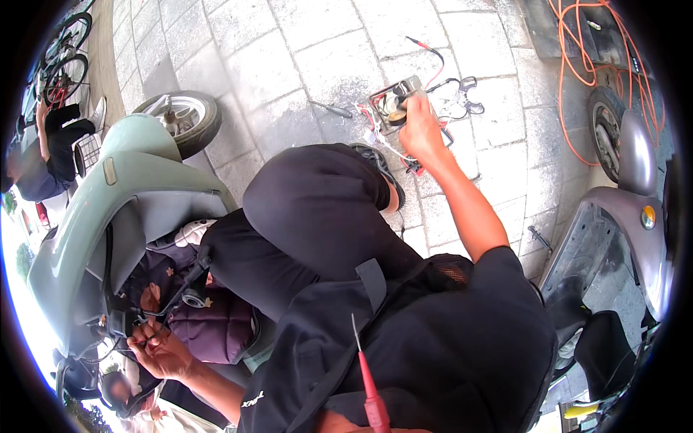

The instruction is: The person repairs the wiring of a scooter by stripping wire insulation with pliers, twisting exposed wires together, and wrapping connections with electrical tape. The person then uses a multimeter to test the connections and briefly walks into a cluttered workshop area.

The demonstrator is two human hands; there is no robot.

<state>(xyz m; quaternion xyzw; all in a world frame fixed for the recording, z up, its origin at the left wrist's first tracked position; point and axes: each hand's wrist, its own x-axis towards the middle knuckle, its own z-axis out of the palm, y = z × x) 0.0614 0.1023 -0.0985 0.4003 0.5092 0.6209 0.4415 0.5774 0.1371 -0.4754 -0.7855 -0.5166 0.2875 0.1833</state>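
My left hand is palm up beside the handlebar controls of a pale green scooter. Its fingers are curled together at thin dark wires, and what they pinch is too small to make out. My right hand reaches down to a small boxy device on the paving, its fingers closed at a dark, round part. Exactly what they grip is hidden. Red and white leads lie tangled around the box. In front of my chest, a red test probe points its metal tip upward; nothing visible holds it.
A screwdriver and a black cable with a red end lie on the paving. A purple quilted cover hangs at the scooter. Right stands a grey scooter, near an orange hose. Another person sits far left.
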